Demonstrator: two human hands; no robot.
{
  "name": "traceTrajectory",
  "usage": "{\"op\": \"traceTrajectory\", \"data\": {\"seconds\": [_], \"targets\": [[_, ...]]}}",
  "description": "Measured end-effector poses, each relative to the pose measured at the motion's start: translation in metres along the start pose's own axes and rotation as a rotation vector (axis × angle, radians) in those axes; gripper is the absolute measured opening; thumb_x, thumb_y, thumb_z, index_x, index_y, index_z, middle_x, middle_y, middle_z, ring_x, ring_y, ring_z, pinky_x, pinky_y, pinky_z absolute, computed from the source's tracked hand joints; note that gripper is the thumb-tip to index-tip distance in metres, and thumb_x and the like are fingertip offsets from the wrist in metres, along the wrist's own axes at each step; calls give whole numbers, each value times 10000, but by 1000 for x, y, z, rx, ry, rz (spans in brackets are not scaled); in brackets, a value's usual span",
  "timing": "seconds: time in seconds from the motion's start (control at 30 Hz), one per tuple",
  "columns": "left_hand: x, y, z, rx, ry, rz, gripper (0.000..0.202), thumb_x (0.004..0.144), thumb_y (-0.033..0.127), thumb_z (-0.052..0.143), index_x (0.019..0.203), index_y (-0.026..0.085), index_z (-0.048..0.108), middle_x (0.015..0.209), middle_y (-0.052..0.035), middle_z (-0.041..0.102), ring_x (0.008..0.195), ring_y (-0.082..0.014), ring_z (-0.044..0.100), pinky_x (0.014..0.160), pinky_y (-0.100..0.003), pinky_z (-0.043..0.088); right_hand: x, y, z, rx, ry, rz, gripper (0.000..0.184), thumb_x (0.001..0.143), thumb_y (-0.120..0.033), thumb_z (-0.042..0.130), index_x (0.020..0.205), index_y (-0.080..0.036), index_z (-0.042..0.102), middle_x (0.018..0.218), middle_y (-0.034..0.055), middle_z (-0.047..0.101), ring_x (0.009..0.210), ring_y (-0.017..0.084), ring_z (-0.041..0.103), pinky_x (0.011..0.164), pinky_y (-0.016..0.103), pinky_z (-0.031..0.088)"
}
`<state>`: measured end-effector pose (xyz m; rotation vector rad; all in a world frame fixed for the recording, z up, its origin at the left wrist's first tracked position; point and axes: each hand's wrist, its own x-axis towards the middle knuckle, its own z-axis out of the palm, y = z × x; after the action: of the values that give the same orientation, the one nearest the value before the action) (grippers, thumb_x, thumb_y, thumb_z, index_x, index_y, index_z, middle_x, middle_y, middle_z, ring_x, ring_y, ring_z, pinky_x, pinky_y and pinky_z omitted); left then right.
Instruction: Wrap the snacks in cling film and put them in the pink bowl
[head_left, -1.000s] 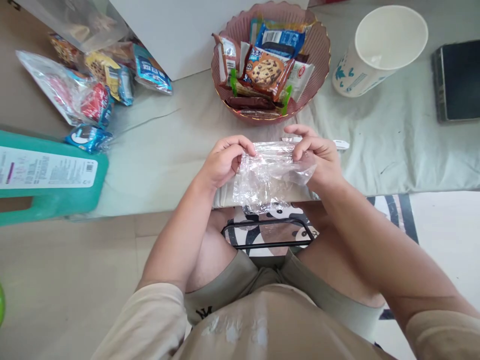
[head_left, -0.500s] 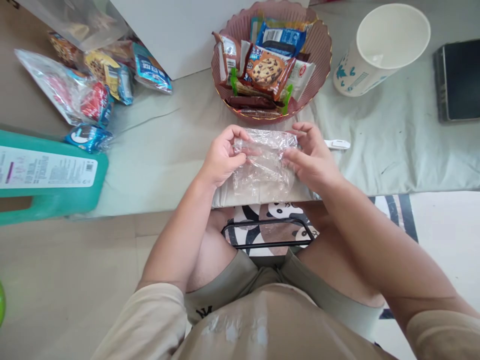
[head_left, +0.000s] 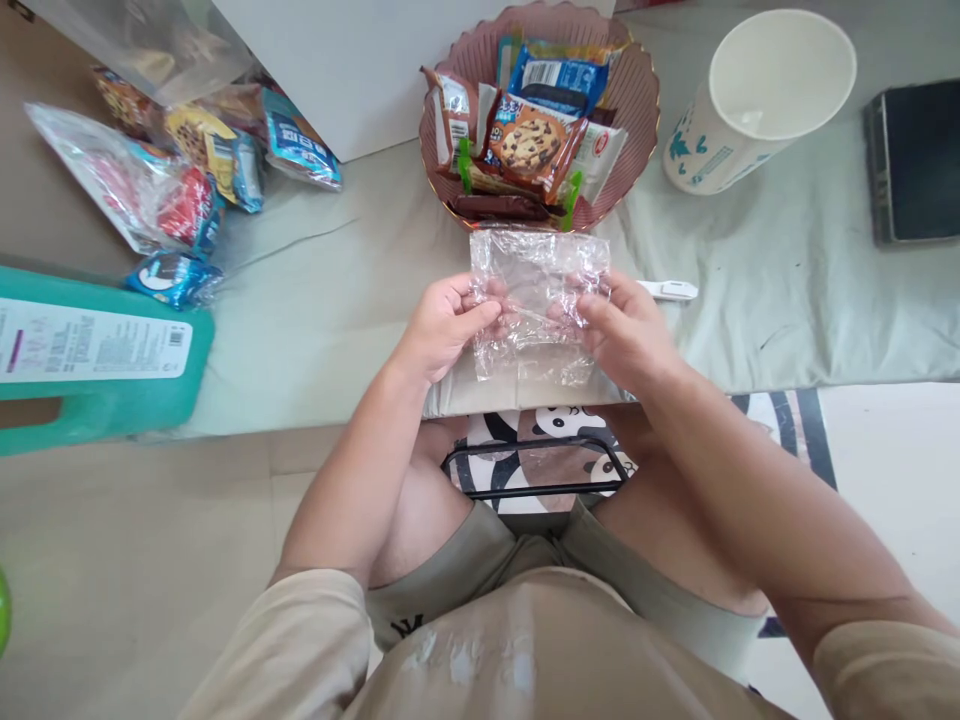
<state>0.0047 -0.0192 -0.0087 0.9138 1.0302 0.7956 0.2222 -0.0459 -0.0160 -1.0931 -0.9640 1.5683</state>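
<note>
Between my hands a clear, crinkled plastic bag (head_left: 536, 345) is spread out over the near edge of the table. My left hand (head_left: 448, 325) pinches its left side, the thumb on top and fingers behind the film. At the right side my right hand (head_left: 626, 325) grips it the same way; some fingertips show through the plastic. Just beyond the bag's far edge stands a pink ribbed bowl (head_left: 637, 130) holding several wrapped snacks, among them a brown cookie packet (head_left: 529, 140) on top. A white, slim object (head_left: 671, 290) lies beside my right hand, partly hidden by it.
A tall paper cup (head_left: 720, 140) and a black flat device (head_left: 919, 165) are at the right. Several snack packets (head_left: 214, 150) lie at the left, near a green jug (head_left: 187, 400) with a white label. A white board-like surface (head_left: 330, 60) rises behind them.
Both hands have shifted their hold nearer the bag's middle height, and the film is spread wider, with its far edge reaching closer to the bowl. The view has shifted slightly.
</note>
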Motion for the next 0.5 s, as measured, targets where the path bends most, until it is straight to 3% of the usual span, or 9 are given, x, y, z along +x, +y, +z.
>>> {"op": "traceTrajectory", "data": {"seconds": [0.17, 0.3, 0.4, 0.5], "targets": [[0, 1, 0, 121, -13, 60, 305, 723, 311, 834, 935, 177, 661, 705, 5, 738, 549, -118, 676, 539, -226, 564, -2, -7, 0, -208, -111, 31, 301, 793, -428, 819, 742, -206, 622, 645, -9, 664, 558, 110, 581, 560, 271, 487], [0, 2, -2, 147, 6, 133, 231, 737, 295, 804, 905, 204, 674, 534, 65, 616, 384, -78, 513, 360, -181, 358, -3, -7, -1, -177, -61, 44, 246, 802, -390, 792, 860, -241, 606, 498, -77, 552, 402, 96, 456, 399, 238, 346], [-1, 5, -1, 56, 3, 185, 165, 717, 286, 796, 810, 216, 678, 534, 66, 584, 398, -77, 500, 356, -180, 323, -3, -5, -1, -83, -39, -38, 231, 812, -405, 777, 941, -272, 639, 552, -82, 543, 428, 94, 439, 406, 237, 349], [-1, 8, -2, -9, -12, 197, 107, 698, 271, 764, 708, 209, 677, 551, 49, 562, 408, -68, 459, 370, -191, 321, -3, -6, -1, -11, -8, -72, 164, 790, -383, 761, 828, -265, 654, 628, -46, 568, 495, 101, 472, 444, 248, 382]]}}
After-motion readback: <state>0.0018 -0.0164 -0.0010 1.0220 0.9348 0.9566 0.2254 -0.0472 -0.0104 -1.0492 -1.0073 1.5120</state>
